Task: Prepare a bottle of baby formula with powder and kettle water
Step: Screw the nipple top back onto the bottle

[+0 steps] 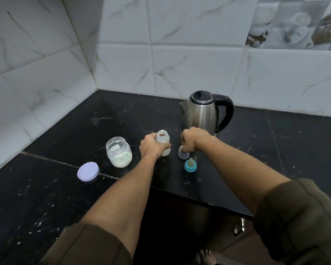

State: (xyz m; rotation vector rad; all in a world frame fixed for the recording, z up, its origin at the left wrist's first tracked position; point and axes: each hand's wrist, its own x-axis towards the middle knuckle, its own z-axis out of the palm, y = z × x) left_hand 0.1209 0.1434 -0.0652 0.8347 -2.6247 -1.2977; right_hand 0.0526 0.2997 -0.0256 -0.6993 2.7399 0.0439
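Observation:
A small clear baby bottle (pixel 163 139) stands open-topped on the black counter (pixel 65 188), with a pale layer at its bottom. My left hand (pixel 151 145) grips it around the body. Just to its right, my right hand (pixel 191 139) curls over a clear cap (pixel 183 155) that rests on the counter. A blue ring with a teat (pixel 190 165) stands in front of the cap. The steel kettle (pixel 203 113) with a black handle stands behind my right hand, lid closed. An open jar of white powder (pixel 119 152) sits left of the bottle.
The jar's lilac lid (pixel 88 171) lies flat at the front left. Tiled walls meet in a corner at the back left. The counter's front edge steps back below my right forearm, with floor and a bare foot (pixel 206 255) beneath.

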